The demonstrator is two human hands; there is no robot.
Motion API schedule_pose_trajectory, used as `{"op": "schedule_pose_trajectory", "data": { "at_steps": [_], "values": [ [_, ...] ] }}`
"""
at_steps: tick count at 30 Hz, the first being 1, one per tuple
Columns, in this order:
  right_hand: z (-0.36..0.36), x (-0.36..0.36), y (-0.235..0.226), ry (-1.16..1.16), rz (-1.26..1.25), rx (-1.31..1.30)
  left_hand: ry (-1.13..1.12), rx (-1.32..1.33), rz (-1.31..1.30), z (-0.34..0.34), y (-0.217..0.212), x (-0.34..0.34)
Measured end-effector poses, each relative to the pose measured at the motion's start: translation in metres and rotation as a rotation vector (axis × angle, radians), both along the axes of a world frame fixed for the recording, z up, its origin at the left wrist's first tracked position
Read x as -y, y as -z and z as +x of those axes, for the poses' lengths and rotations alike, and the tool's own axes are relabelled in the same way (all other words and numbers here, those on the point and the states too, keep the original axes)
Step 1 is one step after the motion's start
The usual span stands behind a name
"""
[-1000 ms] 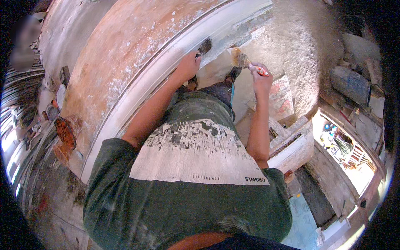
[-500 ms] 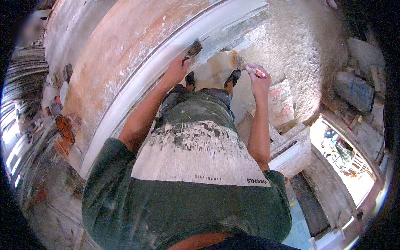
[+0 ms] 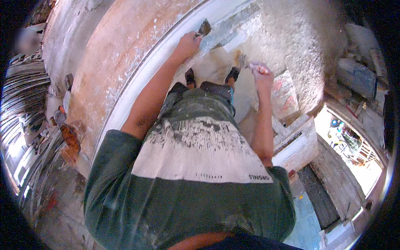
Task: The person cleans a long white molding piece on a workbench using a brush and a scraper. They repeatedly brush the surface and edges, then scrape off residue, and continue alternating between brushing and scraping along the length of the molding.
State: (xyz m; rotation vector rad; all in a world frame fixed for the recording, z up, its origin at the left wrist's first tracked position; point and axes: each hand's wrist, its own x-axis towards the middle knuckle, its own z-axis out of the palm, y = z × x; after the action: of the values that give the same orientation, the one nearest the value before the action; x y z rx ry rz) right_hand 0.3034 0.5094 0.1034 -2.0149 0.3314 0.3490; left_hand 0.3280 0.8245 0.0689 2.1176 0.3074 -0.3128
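Observation:
My left hand (image 3: pixel 189 43) is stretched out to a white plastered strip (image 3: pixel 166 62) of the wall and grips a small flat trowel (image 3: pixel 204 28) held against it. My right hand (image 3: pixel 263 77) is raised in front of me and holds a paintbrush (image 3: pixel 246 62) with a red-and-white handle, bristles pointing left. Between the two hands, below, I see my dark shoes (image 3: pixel 210 77) on a pale dusty surface. My green and white shirt (image 3: pixel 196 166) fills the lower middle of the view.
A curved reddish wall (image 3: pixel 108 62) runs along the left. White blocks and a printed sack (image 3: pixel 285 93) lie at the right. Rubble and grey slabs (image 3: pixel 354 75) sit at the far right. A bright opening (image 3: pixel 354 146) shows ground below. Stacked bars (image 3: pixel 21 96) lie at the left.
My left hand has slid the trowel further up and left along the white strip. My right hand with the brush has stayed almost in place.

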Motion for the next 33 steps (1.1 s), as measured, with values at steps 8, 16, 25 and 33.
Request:
{"op": "schedule_pose_trajectory", "data": {
  "at_steps": [8,16,25,33],
  "values": [
    [-0.002,-0.016,-0.008,0.018,-0.061,0.070,-0.010,0.086,0.000,-0.016,-0.029,-0.001],
    [0.038,0.003,-0.034,0.104,-0.023,0.092,-0.031,0.217,-0.082,0.070,-0.014,0.044],
    [0.155,0.062,0.002,0.054,0.078,0.147,0.032,0.094,0.152,0.165,0.025,0.093],
    [0.277,0.137,0.011,-0.023,0.133,0.103,-0.045,-0.018,0.216,0.142,0.015,0.101]
  ]
}}
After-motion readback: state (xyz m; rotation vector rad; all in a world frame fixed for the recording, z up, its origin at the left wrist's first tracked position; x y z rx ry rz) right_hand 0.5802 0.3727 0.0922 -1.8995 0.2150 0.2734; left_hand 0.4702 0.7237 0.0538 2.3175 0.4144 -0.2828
